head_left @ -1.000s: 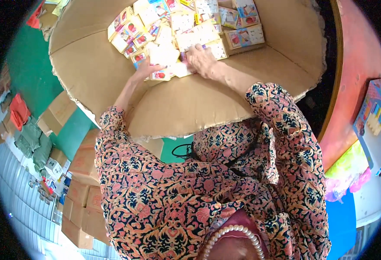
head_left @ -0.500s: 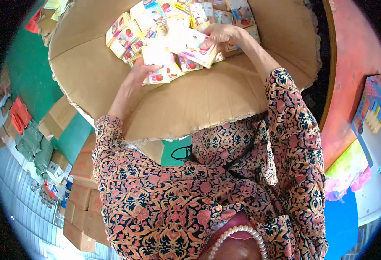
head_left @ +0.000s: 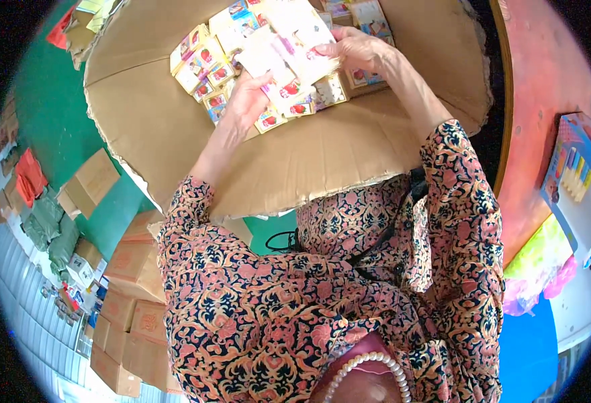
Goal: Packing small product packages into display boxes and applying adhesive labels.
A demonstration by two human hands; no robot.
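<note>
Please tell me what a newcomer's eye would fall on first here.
Probably the glaring packs at the top, held by the left hand and right hand above others in a big carton. Next, the flowered clothing filling the lower middle, with a bead necklace at the bottom edge. Then the red surface at right.

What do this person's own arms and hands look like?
The left hand and right hand are bare, without gloves. The left sleeve and right sleeve match: dense floral scrollwork in pink, cream and near-black, both ending short of the wrist.
</note>
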